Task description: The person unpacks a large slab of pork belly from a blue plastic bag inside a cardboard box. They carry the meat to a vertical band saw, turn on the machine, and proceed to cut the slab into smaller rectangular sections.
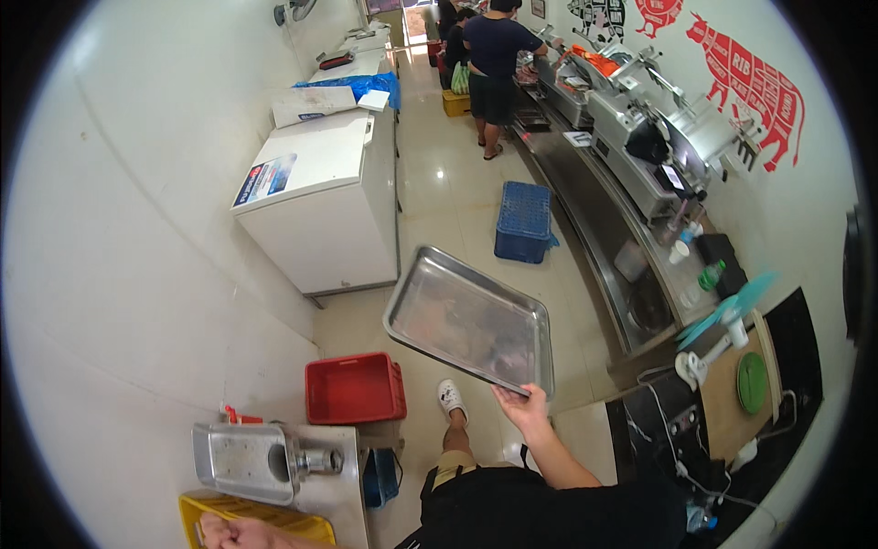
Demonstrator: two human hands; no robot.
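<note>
A shallow rectangular metal tray point(470, 319) is tilted in front of me, above the floor. My right hand point(523, 408) grips its near edge, with the thumb on the rim. At the lower left, my left hand point(230, 532) is over the rim of a yellow plastic crate point(302, 525); its fingers look curled, and whether it grips the crate cannot be told. Beside that crate, a metal meat grinder with a feed pan point(240, 463) stands on a steel table point(346, 494).
A red crate point(355, 391) and a blue crate point(525, 219) sit on the floor. A white chest freezer point(329, 226) stands left. Along the right runs a steel counter point(617, 199) with meat slicers point(634, 147) and a teal fan point(730, 319). A person point(494, 55) stands farther off.
</note>
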